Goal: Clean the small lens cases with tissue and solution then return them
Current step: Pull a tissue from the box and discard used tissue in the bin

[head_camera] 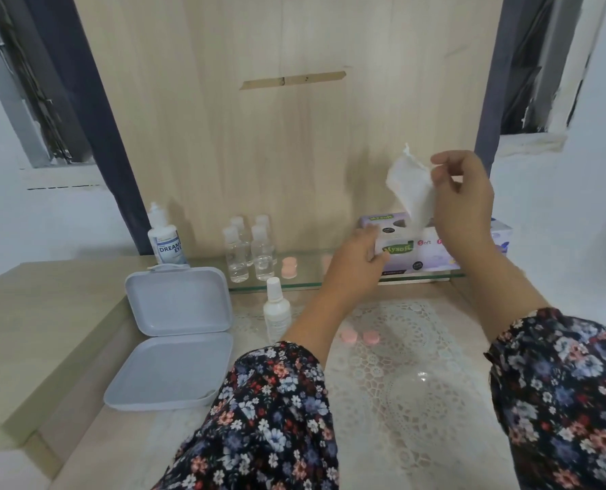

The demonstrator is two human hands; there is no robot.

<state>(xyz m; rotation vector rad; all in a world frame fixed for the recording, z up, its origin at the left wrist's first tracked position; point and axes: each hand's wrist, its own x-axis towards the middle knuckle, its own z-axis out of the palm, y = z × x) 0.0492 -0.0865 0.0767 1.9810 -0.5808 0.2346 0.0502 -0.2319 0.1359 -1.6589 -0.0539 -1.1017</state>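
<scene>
- Right hand [462,203] pinches a crumpled white tissue [409,187] above the lilac cardboard tissue box [418,254].
- Left hand [356,258] grips the box's end.
- Two round pink plastic lens cases [360,337] lie on the lace mat [411,383].

A white tissue [411,192] hung from the right fingers [439,178]. The box [414,254] under the left fingers [374,242] was lilac with green lettering. Both sleeves [269,415] were dark with a small floral print. Below the fingers lay two pink lens cases [360,337] on white lace [411,369].
</scene>
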